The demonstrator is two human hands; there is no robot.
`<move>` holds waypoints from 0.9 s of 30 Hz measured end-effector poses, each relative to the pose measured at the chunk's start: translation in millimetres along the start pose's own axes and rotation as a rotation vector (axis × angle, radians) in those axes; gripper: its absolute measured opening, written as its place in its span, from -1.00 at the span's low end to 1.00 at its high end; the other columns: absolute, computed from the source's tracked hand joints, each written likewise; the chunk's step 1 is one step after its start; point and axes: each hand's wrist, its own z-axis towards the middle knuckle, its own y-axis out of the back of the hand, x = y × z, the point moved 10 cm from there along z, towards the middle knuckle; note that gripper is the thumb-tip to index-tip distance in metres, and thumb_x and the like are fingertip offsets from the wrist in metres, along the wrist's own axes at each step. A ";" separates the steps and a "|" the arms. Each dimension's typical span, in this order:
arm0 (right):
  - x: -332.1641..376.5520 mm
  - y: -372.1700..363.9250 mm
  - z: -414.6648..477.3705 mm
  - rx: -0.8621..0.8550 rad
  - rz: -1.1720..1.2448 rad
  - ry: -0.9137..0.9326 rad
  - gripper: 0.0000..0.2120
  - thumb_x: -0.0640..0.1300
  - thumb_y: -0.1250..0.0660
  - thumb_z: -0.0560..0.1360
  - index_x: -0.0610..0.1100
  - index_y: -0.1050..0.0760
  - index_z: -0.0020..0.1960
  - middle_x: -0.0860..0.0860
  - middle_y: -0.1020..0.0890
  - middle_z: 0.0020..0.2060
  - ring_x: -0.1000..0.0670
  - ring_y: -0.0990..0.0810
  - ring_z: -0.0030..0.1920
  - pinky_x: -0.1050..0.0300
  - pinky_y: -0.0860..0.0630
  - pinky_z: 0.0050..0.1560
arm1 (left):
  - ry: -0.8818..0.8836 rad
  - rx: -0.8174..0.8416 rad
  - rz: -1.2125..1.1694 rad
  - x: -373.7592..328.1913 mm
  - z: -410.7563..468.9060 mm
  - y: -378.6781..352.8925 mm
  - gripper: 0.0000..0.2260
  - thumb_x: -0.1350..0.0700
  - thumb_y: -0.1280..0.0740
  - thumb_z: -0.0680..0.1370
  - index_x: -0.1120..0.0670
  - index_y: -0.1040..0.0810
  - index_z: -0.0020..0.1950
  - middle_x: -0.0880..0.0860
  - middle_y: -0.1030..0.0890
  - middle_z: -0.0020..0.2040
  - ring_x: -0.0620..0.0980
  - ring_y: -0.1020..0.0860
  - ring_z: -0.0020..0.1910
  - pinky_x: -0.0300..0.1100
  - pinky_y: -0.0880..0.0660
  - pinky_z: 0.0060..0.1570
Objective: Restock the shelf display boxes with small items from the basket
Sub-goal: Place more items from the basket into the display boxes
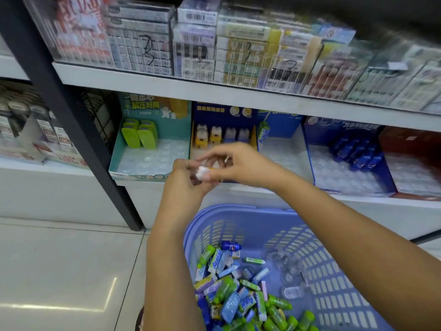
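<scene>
A lilac plastic basket (338, 278) stands on the floor at bottom right, holding several small green, blue and white items (241, 295). Above it, in front of the lower shelf, my left hand (188, 185) and my right hand (241, 163) meet around one small white and yellow item (204, 173); fingers of both hands pinch it. Just behind them is the yellow and dark blue display box (253, 142) with several white-yellow and white-blue figures at its back. To its left is a teal display box (114, 161) with green items (139, 136).
More display boxes line the lower shelf to the right: a blue one (281, 125), a dark blue one (310, 158) with blue items, and a red one (405, 139). The upper shelf (167, 84) carries clear bins of packaged stock. A black post (71, 111) stands left.
</scene>
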 end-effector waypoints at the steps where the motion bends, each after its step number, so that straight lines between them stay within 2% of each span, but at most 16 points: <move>1: -1.2 -0.7 -6.1 -0.005 -0.012 -0.001 -0.69 0.02 -0.46 0.39 0.05 -0.57 0.12 0.13 -0.62 -0.18 0.25 -0.45 -0.33 0.41 -0.37 -0.29 | -0.008 0.004 0.003 -2.9 0.9 -1.5 -0.67 0.16 -0.48 0.42 -0.02 -0.33 -0.03 0.02 -0.62 -0.11 -0.06 -0.60 -0.13 -0.23 -0.50 -0.18; 3: -5.1 4.1 -10.8 -0.034 -0.003 -0.001 -0.74 -0.01 -0.47 0.40 0.06 -0.56 0.08 0.14 -0.61 -0.22 0.24 -0.47 -0.34 0.41 -0.40 -0.30 | -0.036 -0.006 0.009 -8.8 0.7 -5.6 -0.64 0.16 -0.48 0.41 0.01 -0.34 0.04 0.01 -0.64 -0.12 -0.12 -0.61 -0.15 -0.31 -0.51 -0.20; 5: -9.9 16.3 -6.5 -0.107 -0.053 0.013 -0.78 -0.07 -0.45 0.42 0.05 -0.54 0.05 0.12 -0.60 -0.23 0.23 -0.52 -0.29 0.43 -0.41 -0.28 | -0.081 -0.033 0.013 -15.1 0.8 -9.5 -0.57 0.14 -0.46 0.44 0.04 -0.35 0.21 -0.03 -0.63 -0.06 -0.21 -0.59 -0.13 -0.46 -0.47 -0.22; 7: -21.9 36.7 2.2 -0.250 -0.070 -0.010 -0.81 -0.11 -0.43 0.43 -0.01 -0.53 0.03 0.09 -0.60 -0.20 0.18 -0.54 -0.24 0.43 -0.43 -0.23 | -0.125 0.017 0.109 -19.7 2.7 -21.0 -0.49 0.07 -0.40 0.50 0.04 -0.29 0.39 -0.08 -0.54 0.14 -0.23 -0.52 0.06 -0.58 -0.37 -0.06; 8: -30.5 46.8 7.2 -0.326 -0.056 -0.034 -0.82 -0.13 -0.42 0.44 -0.04 -0.52 0.03 0.08 -0.59 -0.21 0.15 -0.54 -0.23 0.43 -0.44 -0.20 | -0.138 0.092 0.222 -18.8 4.1 -32.6 -0.46 0.03 -0.36 0.52 0.04 -0.26 0.45 -0.06 -0.46 0.27 -0.18 -0.44 0.23 -0.58 -0.29 0.09; 9: -38.8 54.6 12.0 -0.390 -0.055 -0.053 -0.83 -0.14 -0.42 0.44 -0.07 -0.52 0.02 0.09 -0.57 -0.22 0.14 -0.54 -0.22 0.44 -0.43 -0.18 | -0.140 0.182 0.363 -15.0 4.5 -46.6 -0.45 -0.01 -0.33 0.54 0.06 -0.23 0.48 -0.01 -0.36 0.41 -0.10 -0.31 0.39 -0.47 -0.22 0.26; 11: -53.0 62.1 22.0 -0.468 -0.100 -0.080 -0.82 -0.16 -0.40 0.46 -0.13 -0.53 0.04 0.07 -0.57 -0.19 0.10 -0.53 -0.19 0.37 -0.46 -0.14 | -0.120 0.322 0.579 -3.6 0.9 -69.2 -0.42 -0.04 -0.29 0.56 0.11 -0.19 0.51 0.05 -0.15 0.54 -0.03 -0.05 0.52 -0.22 -0.01 0.44; 14: -71.4 62.4 33.9 -0.527 -0.100 -0.118 -0.78 -0.21 -0.36 0.48 -0.21 -0.49 0.11 -0.04 -0.59 -0.09 0.04 -0.53 -0.13 0.20 -0.48 -0.09 | -0.134 0.377 0.665 3.2 -2.8 -82.3 -0.38 -0.05 -0.27 0.56 0.12 -0.11 0.53 0.05 -0.04 0.56 -0.04 0.03 0.53 -0.16 0.18 0.47; 17: -74.4 57.3 40.4 -0.546 -0.088 -0.096 -0.78 -0.23 -0.35 0.49 -0.23 -0.46 0.12 -0.03 -0.58 -0.11 0.03 -0.53 -0.13 0.10 -0.52 -0.08 | -0.130 0.398 0.627 6.7 -0.4 -78.7 -0.35 -0.06 -0.29 0.55 0.11 -0.09 0.54 0.02 -0.04 0.56 -0.07 0.02 0.53 -0.21 0.21 0.44; 19: -71.4 50.2 44.6 -0.512 -0.107 -0.069 -0.80 -0.21 -0.35 0.49 -0.22 -0.47 0.09 -0.01 -0.59 -0.13 0.00 -0.57 -0.12 0.09 -0.53 -0.08 | -0.131 0.408 0.609 6.3 -0.1 -77.0 -0.36 -0.06 -0.28 0.56 0.11 -0.10 0.54 0.01 -0.06 0.56 -0.08 0.00 0.53 -0.23 0.19 0.44; 23: -64.6 39.8 48.2 -0.460 -0.240 -0.023 -0.82 -0.20 -0.33 0.51 -0.27 -0.46 0.05 -0.15 -0.63 -0.07 -0.11 -0.58 -0.07 0.06 -0.51 -0.10 | -0.150 0.402 0.608 4.8 -2.0 -77.6 -0.36 -0.06 -0.28 0.56 0.10 -0.09 0.54 0.01 -0.06 0.56 -0.09 0.00 0.52 -0.25 0.21 0.43; 27: -60.6 42.0 49.8 -0.460 -0.324 -0.019 -0.82 -0.20 -0.33 0.50 -0.30 -0.47 0.02 -0.21 -0.58 -0.09 -0.14 -0.54 -0.08 0.09 -0.40 -0.15 | -0.147 0.408 0.615 5.5 -1.5 -76.1 -0.37 -0.04 -0.30 0.55 0.09 -0.11 0.53 0.00 -0.08 0.55 -0.08 -0.01 0.52 -0.29 0.19 0.41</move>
